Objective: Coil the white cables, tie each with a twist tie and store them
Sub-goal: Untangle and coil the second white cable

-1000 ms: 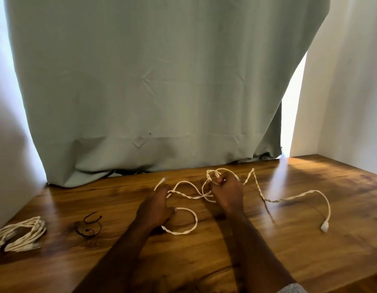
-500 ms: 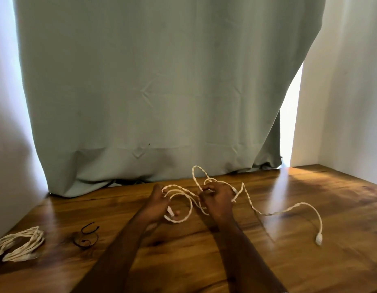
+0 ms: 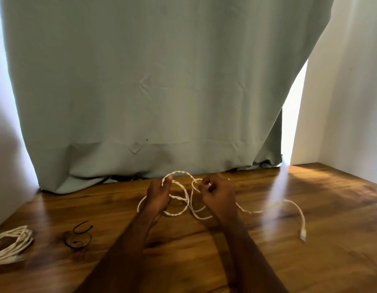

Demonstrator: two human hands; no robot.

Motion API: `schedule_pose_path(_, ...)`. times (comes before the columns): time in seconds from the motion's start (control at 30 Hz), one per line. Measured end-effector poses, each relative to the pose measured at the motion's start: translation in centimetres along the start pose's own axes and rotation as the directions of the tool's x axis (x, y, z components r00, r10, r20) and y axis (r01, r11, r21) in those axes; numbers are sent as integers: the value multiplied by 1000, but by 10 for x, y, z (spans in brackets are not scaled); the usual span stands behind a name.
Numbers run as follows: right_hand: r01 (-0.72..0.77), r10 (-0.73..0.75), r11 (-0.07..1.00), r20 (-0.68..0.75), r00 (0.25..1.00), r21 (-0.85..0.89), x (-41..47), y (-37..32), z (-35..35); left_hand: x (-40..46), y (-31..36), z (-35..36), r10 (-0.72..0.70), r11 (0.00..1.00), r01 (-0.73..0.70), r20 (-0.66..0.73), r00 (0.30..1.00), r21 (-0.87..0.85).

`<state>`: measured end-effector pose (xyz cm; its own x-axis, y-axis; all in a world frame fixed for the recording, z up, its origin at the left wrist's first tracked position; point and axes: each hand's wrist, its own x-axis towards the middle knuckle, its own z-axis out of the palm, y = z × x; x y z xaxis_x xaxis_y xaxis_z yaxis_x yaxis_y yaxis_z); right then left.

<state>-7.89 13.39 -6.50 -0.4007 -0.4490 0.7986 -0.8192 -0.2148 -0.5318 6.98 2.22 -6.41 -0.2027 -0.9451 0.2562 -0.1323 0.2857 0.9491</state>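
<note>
Head view: both hands grip a loose white cable over a wooden counter

Head camera looks down past a large pale grey-green curtain (image 3: 162,81) that hangs to the back edge of a glossy brown wooden counter (image 3: 268,261); white walls (image 3: 352,102) flank the curtain, and a bright gap shows at its right edge; the counter carries everything else.

A long white twisted cable (image 3: 184,194) sprawls across the middle of the counter in several loose loops; its right run arcs out well apart from the hands and ends in a small white plug (image 3: 303,235) lying on the wood; the left hand (image 3: 158,197) has its fingers curled round the cable, with one loop rising above its fingertips; the right hand (image 3: 218,197) pinches a small loop of the same cable between thumb and curled fingers; both hands are just beside each other, with loops hanging between them.

At the far left edge lies a coiled bundle of white cable (image 3: 11,245), partly cut off by the frame; near it, between the bundle and the left forearm, rests a thin black twist tie (image 3: 78,236) bent into a rough ring.
</note>
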Motion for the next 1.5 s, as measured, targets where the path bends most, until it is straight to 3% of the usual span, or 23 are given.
schedule_pose_path(0.03,-16,15,999,-39,999,-29,2,3,-6,0,-1,0,-12,1000,12,3,1000,-22)
schedule_pose_path(0.07,-63,64,995,21,998,-74,3,6,-10,-1,-1,-1,-20,999,21,3,1000,-47)
schedule_pose_path(0.17,-193,295,931,329,897,-309,-1,14,-13,-2,1,-2,-44,993,43,-11,999,-110)
schedule_pose_path(0.27,-238,380,886,330,864,-398,0,15,-16,1,-3,-5,-77,977,68,-37,996,-203)
schedule_pose_path(0.37,-218,312,911,240,919,-351,2,6,-17,0,-8,-6,-72,972,69,-9,997,-224)
schedule_pose_path(0.43,-126,190,934,167,968,-333,12,-4,-16,1,-9,-6,-66,978,65,-1,998,-200)
schedule_pose_path(0.5,-16,95,927,191,977,-374,33,-10,-12,3,-9,-5,-61,984,60,-4,998,-165)
schedule_pose_path(0.57,84,136,889,434,891,-451,57,-11,-4,5,-9,-4,-54,986,54,4,999,-157)
schedule_pose_path(0.67,239,257,826,718,647,-511,76,-7,12,6,-10,-4,-53,983,53,6,999,-174)
schedule_pose_path(0.7,252,265,827,743,614,-503,80,-3,16,7,-11,-4,-55,981,54,-1,998,-184)
schedule_pose_path(0.77,203,217,884,754,619,-422,85,5,17,8,-13,-5,-64,977,57,-29,998,-205)
schedule_pose_path(0.83,-10,175,976,749,639,-219,87,9,10,10,-16,-7,-88,971,70,-66,994,-229)
schedule_pose_path(0.9,-216,182,975,728,661,-47,88,15,4,11,-16,-8,-101,964,80,-71,992,-256)
schedule_pose_path(1.0,-211,247,967,721,648,-141,93,16,3,9,-12,-7,-88,959,72,-47,995,-275)
schedule_pose_path(1.07,-138,290,957,790,540,-256,96,13,9,8,-8,-6,-63,957,49,-42,997,-287)
schedule_pose_path(1.17,-293,403,905,843,357,-308,102,5,16,5,-2,-5,1,962,-17,-61,998,-271)
schedule_pose_path(1.23,-344,385,896,877,288,-281,104,4,20,4,0,-4,42,968,-60,-76,996,-243)
schedule_pose_path(1.3,-317,350,915,883,312,-251,103,2,21,4,3,-3,63,969,-81,-86,994,-234)
schedule_pose_path(1.43,-277,354,928,819,451,-249,114,1,18,5,14,-1,69,956,-86,-72,995,-279)
schedule_pose_path(1.5,-283,374,920,817,438,-270,120,-2,16,8,22,2,110,960,-120,-53,992,-251)
